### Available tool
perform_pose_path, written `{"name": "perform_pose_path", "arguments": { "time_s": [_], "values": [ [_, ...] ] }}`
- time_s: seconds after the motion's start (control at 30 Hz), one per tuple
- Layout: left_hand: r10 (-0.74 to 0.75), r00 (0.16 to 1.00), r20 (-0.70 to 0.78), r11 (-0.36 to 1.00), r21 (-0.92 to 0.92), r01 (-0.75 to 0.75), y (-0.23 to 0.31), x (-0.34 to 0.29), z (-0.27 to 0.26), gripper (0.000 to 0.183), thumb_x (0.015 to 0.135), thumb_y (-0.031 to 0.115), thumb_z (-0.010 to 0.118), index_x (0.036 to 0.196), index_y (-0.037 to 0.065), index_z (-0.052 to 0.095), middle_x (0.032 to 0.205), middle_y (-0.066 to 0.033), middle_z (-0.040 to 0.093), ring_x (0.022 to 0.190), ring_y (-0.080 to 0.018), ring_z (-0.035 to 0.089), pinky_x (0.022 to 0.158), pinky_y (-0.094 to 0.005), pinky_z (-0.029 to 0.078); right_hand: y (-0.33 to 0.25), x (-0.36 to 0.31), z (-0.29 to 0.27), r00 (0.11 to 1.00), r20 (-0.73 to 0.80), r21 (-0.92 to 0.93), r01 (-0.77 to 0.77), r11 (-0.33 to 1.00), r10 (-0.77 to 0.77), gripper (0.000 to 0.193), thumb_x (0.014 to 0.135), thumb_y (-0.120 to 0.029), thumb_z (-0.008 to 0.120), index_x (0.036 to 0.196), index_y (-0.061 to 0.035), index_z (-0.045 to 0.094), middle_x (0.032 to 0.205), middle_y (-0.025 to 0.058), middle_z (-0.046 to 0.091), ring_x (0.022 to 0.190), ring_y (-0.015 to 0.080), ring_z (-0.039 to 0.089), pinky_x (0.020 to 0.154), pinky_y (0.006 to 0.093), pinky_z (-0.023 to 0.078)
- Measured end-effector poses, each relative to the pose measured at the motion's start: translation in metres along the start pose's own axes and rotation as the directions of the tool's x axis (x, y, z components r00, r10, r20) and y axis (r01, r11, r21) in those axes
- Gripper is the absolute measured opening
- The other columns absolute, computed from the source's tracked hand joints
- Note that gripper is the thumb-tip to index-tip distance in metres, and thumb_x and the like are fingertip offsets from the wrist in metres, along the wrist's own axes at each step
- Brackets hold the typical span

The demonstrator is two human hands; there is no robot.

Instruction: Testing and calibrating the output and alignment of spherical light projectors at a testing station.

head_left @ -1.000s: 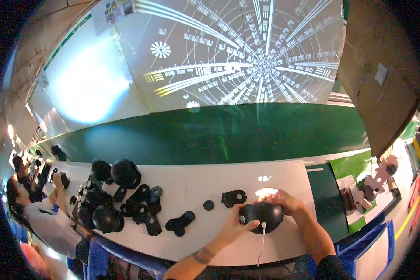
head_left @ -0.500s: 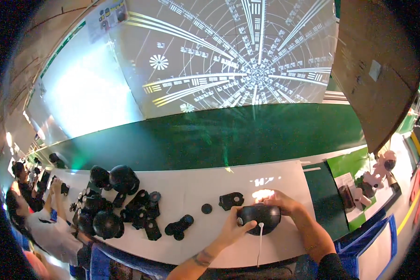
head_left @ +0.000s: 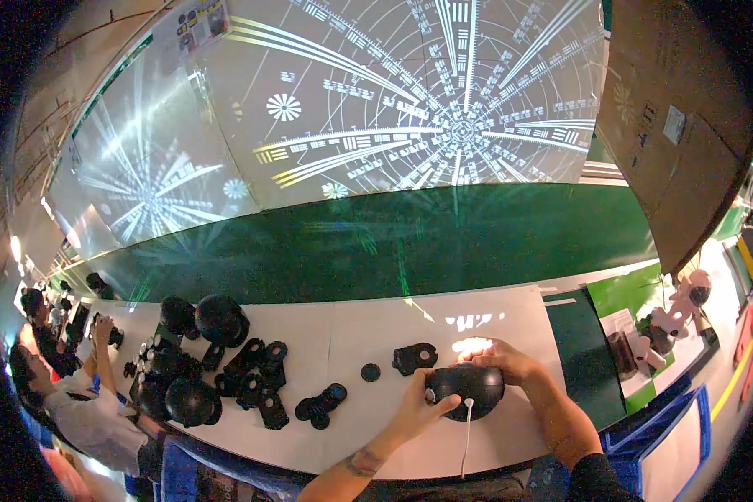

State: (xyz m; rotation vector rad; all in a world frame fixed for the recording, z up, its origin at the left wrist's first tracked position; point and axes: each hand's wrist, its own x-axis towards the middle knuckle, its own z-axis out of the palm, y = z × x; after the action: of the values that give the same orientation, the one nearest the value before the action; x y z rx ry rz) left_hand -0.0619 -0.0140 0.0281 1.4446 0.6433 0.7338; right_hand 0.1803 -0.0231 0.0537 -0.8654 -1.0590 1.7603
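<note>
A black rounded projector point(head_left: 467, 393) with a white cable point(head_left: 467, 435) hanging from its near side is held just above the white table. My left hand point(head_left: 422, 406) grips its left side, the thumb pressed along the near face. On the far right side my right hand point(head_left: 504, 360) has its fingers curled over the top edge, beside a bright patch of light point(head_left: 473, 346). Left of the projector lie a flat black bracket-like part point(head_left: 414, 359) and a small black disc point(head_left: 370, 372). Farther left sits a black jointed part point(head_left: 321, 407).
Black round housings point(head_left: 191, 402) and small parts point(head_left: 255, 376) are heaped on the table's left. A co-worker point(head_left: 92, 410) sits beyond them. A projected line pattern point(head_left: 464, 134) shows on the board ahead; a cardboard sheet point(head_left: 678, 125) hangs at right. White devices point(head_left: 665, 322) stand far right.
On the left board, the blurred bright glow has turned into a dimmer, sharper line pattern. The co-worker's hands have shifted slightly. My hands and the projector have hardly moved.
</note>
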Motion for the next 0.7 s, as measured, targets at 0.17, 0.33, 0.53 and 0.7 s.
{"name": "perform_pose_path", "arguments": {
  "time_s": [0.17, 0.33, 0.53, 0.7],
  "values": [
    [-0.046, 0.999, 0.015, 0.999, -0.025, 0.046, 0.003, -0.001, 0.001, 0.056, 0.085, 0.03, 0.077, 0.123, 0.01, 0.041, 0.108, -0.002, 0.051, 0.09, -0.0099, 0.056, 0.069, -0.023, 0.054, -0.001, -0.004, 0.0, 1.0, 0.003, 0.016, -0.008, 1.0, 0.008, 0.057, 0.086, -0.021, 0.072, 0.134, -0.0007, 0.048, 0.12, 0.0127, 0.064, 0.11, 0.0207, 0.062, 0.097, 0.0337, 0.049],
    [-0.096, 0.995, 0.029, 0.992, -0.084, 0.099, 0.004, -0.001, 0.002, 0.058, 0.085, 0.03, 0.078, 0.125, 0.011, 0.039, 0.108, -0.0024, 0.052, 0.094, -0.011, 0.056, 0.071, -0.0249, 0.055, -0.012, -0.006, 0.005, 1.0, 0.001, -0.004, -0.003, 1.0, 0.003, 0.056, 0.085, -0.017, 0.07, 0.133, 0.0006, 0.048, 0.121, 0.0132, 0.065, 0.112, 0.0212, 0.062, 0.1, 0.0345, 0.047],
    [0.007, 1.0, -0.026, 0.995, -0.098, -0.01, 0.001, 0.002, 0.002, 0.07, 0.082, 0.038, 0.08, 0.123, -0.001, 0.039, 0.105, -0.0102, 0.055, 0.084, -0.0121, 0.058, 0.065, -0.0254, 0.054, -0.017, -0.005, 0.009, 1.0, -0.002, 0.027, -0.005, 1.0, 0.005, 0.054, 0.084, -0.013, 0.068, 0.132, 0.0011, 0.048, 0.123, 0.015, 0.065, 0.113, 0.0218, 0.062, 0.101, 0.0357, 0.046],
    [-0.012, 1.0, 0.005, 1.0, 0.01, 0.012, 0.002, 0.001, -0.003, 0.066, 0.083, 0.036, 0.079, 0.127, 0.006, 0.04, 0.111, -0.0049, 0.052, 0.101, -0.0141, 0.053, 0.082, -0.0298, 0.053, -0.015, -0.005, 0.011, 1.0, -0.015, 0.059, -0.013, 0.998, 0.014, 0.053, 0.084, -0.013, 0.067, 0.132, 0.0012, 0.048, 0.123, 0.0162, 0.064, 0.114, 0.0236, 0.062, 0.102, 0.0368, 0.046]
  ]
}}
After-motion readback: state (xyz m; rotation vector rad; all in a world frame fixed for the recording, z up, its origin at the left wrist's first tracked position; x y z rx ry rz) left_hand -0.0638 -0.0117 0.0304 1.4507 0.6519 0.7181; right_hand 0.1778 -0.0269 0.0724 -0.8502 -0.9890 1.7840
